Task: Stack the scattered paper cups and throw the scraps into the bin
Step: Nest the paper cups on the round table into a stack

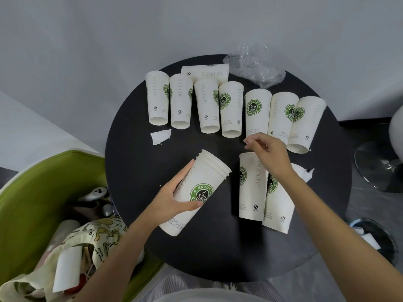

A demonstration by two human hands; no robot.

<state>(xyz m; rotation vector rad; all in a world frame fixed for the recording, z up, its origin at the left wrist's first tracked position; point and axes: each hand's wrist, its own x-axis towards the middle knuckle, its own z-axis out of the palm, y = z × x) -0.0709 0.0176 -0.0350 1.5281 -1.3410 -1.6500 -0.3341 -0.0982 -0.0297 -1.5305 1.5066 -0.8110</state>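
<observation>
My left hand (174, 199) grips a tilted stack of nested white paper cups (196, 192) with a green coffee logo, above the round black table (135, 149). My right hand (268, 149) hovers with loosely curled fingers over two cups (250, 188) near the table's front right, holding nothing that I can see. Several more cups (231, 107) form a row across the far half of the table. A white paper scrap (160, 136) lies left of centre. Another scrap (308, 174) shows just past my right wrist. A flattened cup (205, 71) lies behind the row.
Crumpled clear plastic (255, 66) sits at the table's far edge. A green chair (43, 192) with a printed cloth bag (93, 236) stands to the left. A dark bin (377, 240) with white paper inside is on the floor at right, near a chrome chair base (379, 166).
</observation>
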